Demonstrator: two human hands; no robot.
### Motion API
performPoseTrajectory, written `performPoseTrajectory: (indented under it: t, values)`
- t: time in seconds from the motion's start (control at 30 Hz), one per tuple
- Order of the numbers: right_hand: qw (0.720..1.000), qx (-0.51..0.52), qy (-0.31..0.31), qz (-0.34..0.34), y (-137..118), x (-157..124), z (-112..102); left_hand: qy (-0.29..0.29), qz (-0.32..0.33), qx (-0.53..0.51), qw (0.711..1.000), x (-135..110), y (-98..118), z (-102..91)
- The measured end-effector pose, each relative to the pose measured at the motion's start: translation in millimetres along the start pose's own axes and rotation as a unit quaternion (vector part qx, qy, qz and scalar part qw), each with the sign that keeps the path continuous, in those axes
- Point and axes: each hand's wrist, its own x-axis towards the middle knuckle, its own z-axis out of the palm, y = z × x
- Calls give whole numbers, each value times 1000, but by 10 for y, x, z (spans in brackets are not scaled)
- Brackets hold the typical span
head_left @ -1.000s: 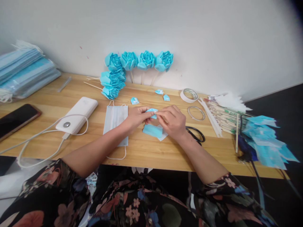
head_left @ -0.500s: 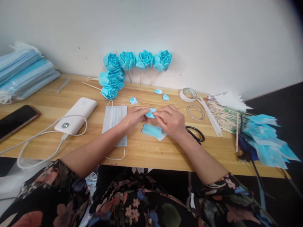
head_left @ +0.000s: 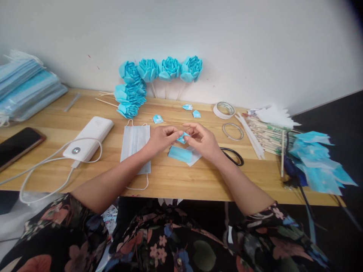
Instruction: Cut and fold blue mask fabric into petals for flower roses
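Note:
Between my two hands is a small folded piece of blue mask fabric (head_left: 183, 138). My left hand (head_left: 163, 140) pinches its left side, and my right hand (head_left: 202, 139) grips its right side with thumb and fingers. Just below them a flat blue fabric strip (head_left: 179, 154) lies on the table, partly over a white piece (head_left: 195, 157). Beyond my hands are a folded blue petal (head_left: 158, 119) and two smaller ones (head_left: 187, 107). A whole face mask (head_left: 136, 145) lies left of my left hand, partly under my forearm.
Blue fabric flowers (head_left: 169, 69) on sticks stand against the wall. To the right are a tape roll (head_left: 224, 110), a thinner ring (head_left: 233, 131), black scissor handles (head_left: 233, 156), sticks (head_left: 265, 136) and blue scraps (head_left: 320, 158). A power bank (head_left: 88, 138), phone (head_left: 19, 147) and mask stack (head_left: 28, 87) lie left.
Both hands have turned the small fabric piece to a more slanted angle, and the right fingers now reach further over its far side. The whole view has shifted slightly.

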Motion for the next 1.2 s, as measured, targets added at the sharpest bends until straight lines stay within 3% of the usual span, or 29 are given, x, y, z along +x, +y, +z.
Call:
performPoseTrajectory:
  t: [0.23,0.53,0.63,0.77,0.83,0.9,1.03,1.2]
  values:
    - [995,90,39,7,55,23,50,-16,-4,-22,1000,-3,-13,28]
    - [996,80,30,10,68,23,33,23,-34,-97,994,33,-59,16]
    - [999,-5,47,-22,12,43,-113,26,-41,-109,993,27,-56,1]
    - [979,-158,115,-49,-146,-15,-514,18,-58,-138,989,5,-14,-8]
    - [966,-238,92,-28,-204,-107,-694,14,-62,-146,987,-4,5,-4]
    - [949,-313,27,-9,-207,-224,-801,11,-67,-152,986,-8,9,4]
    - [901,-427,-68,-34,-68,-438,-783,14,-85,-173,981,-2,-12,20]
    - [859,-504,-51,-74,100,-510,-568,18,-91,-206,974,4,-15,22]
